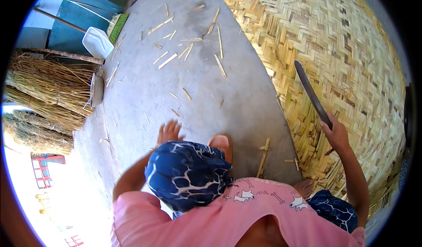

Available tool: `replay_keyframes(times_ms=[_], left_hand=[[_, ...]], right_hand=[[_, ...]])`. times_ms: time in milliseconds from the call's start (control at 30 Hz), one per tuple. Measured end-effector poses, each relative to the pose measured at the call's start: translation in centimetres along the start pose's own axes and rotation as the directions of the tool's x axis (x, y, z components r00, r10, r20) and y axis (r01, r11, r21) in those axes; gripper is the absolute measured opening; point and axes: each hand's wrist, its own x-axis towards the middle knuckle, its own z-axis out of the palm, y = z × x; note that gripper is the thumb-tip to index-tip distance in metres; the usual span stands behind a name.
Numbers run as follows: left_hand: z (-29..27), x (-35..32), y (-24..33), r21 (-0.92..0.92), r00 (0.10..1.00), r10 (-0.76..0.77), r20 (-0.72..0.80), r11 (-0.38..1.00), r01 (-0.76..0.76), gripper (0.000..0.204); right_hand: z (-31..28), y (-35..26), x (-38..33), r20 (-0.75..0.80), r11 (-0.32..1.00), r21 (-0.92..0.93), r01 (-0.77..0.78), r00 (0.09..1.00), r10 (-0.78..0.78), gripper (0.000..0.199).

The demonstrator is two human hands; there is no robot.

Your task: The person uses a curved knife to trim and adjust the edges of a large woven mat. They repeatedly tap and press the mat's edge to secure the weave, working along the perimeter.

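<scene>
My right hand (336, 132) is closed round the lower end of a long, slightly curved dark knife (311, 91). Its blade points away from me, over the woven mat (347, 62) of split, pale yellow-green strips on my right. Beyond my raised left knee, my left hand (170, 132) hangs over the grey floor with its fingers spread and nothing in them. The knee hides part of that wrist.
Loose split strips (167, 61) lie scattered across the concrete floor (149, 88). Bundles of dry stalks (48, 86) are stacked at the left, near a white plastic tub (97, 42) and a green-bristled broom (117, 27). My foot (221, 146) rests beside the mat's edge.
</scene>
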Motion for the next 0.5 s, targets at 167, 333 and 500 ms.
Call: replay_keyframes(times_ms=[167,333,500], left_hand=[[9.4,-15.7,6.9,-0.308,0.969,-0.244,-0.022,0.924,0.226,0.047],[11.9,-19.1,10.5,-0.471,0.930,-0.350,0.111,0.805,0.359,0.043],[8.8,-11.3,4.8,-0.507,0.959,-0.282,0.011,0.825,0.249,0.040]], right_hand=[[-2.1,-1.9,-1.7,0.249,0.950,0.277,-0.147,0.966,0.077,0.054],[-2.0,-5.2,-0.5,0.333,0.964,0.247,-0.095,0.943,0.008,0.056],[0.4,-7.7,3.6,0.289,0.984,0.173,-0.050,0.957,-0.002,0.060]])
